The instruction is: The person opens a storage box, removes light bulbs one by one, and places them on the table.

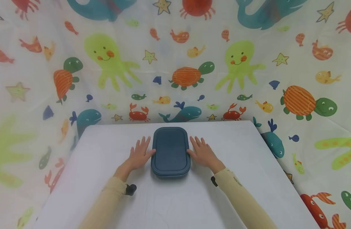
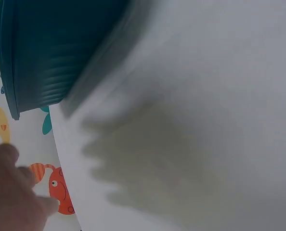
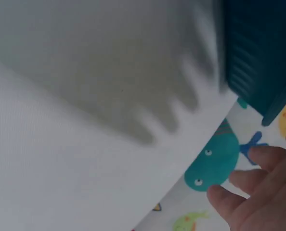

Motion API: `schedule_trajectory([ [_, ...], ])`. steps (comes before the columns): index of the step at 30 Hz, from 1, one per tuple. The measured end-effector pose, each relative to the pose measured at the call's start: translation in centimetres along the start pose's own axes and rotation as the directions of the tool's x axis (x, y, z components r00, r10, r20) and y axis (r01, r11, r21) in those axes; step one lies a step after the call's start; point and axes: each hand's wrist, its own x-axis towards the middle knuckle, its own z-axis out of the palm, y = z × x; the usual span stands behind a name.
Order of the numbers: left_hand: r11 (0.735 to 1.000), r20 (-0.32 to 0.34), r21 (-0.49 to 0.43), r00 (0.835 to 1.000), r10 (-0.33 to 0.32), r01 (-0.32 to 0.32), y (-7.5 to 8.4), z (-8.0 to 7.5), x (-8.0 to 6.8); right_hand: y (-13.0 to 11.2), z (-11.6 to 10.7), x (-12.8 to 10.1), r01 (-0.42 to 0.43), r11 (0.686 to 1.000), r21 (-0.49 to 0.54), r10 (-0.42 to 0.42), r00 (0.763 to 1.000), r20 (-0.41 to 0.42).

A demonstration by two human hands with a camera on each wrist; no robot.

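A dark blue lidded container (image 1: 170, 151), rectangular with rounded corners, stands on the white table between the two hands. My left hand (image 1: 139, 156) is at its left side, fingers extended and the thumb at the lid's edge. On the other side my right hand (image 1: 203, 153) mirrors it, its thumb at the right edge of the lid. In the left wrist view the container's ribbed side wall (image 2: 51, 62) shows, with the left hand (image 2: 13, 192) beside it. The right wrist view has the right hand (image 3: 263, 187) near the container (image 3: 258, 53). What the container holds is hidden.
The white table (image 1: 169, 203) spreads around the container, its back edge just behind it. A curtain (image 1: 164, 70) printed with sea animals hangs behind the table and at both sides. Dark wrist devices (image 1: 131, 190) sit at the sleeve cuffs.
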Motion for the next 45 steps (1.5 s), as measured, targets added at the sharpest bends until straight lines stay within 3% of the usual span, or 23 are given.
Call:
schedule_trajectory([
  [5, 0.985, 0.161, -0.168, 0.986, 0.054, -0.026, 0.2, 0.1, -0.4, -0.9, 0.1, -0.5, 0.079, 0.997, 0.01, -0.08, 0.996, 0.039],
  [8, 0.981, 0.207, -0.193, 0.976, 0.07, -0.03, 0.2, 0.2, -0.6, -1.4, 0.1, -0.8, 0.116, 0.993, 0.01, -0.116, 0.992, 0.048],
  [19, 0.979, 0.212, -0.181, 0.969, 0.128, -0.09, 0.0, 0.4, -1.0, -1.9, 0.1, -1.3, 0.148, 0.988, -0.044, -0.146, 0.988, 0.043],
  [28, 0.961, 0.26, -0.257, 0.95, 0.175, -0.106, -0.7, 0.8, -1.1, -2.3, 0.1, -1.5, 0.149, 0.988, -0.034, -0.148, 0.989, 0.025],
  [39, 0.952, 0.268, -0.273, 0.94, 0.213, -0.138, -0.9, 0.8, -0.9, -2.0, -0.4, -2.1, 0.182, 0.982, -0.052, -0.171, 0.969, 0.179],
  [45, 0.95, 0.268, -0.273, 0.936, 0.229, -0.155, -1.3, 0.9, -0.7, -1.9, -0.3, -2.4, 0.213, 0.976, -0.047, -0.201, 0.962, 0.182],
])
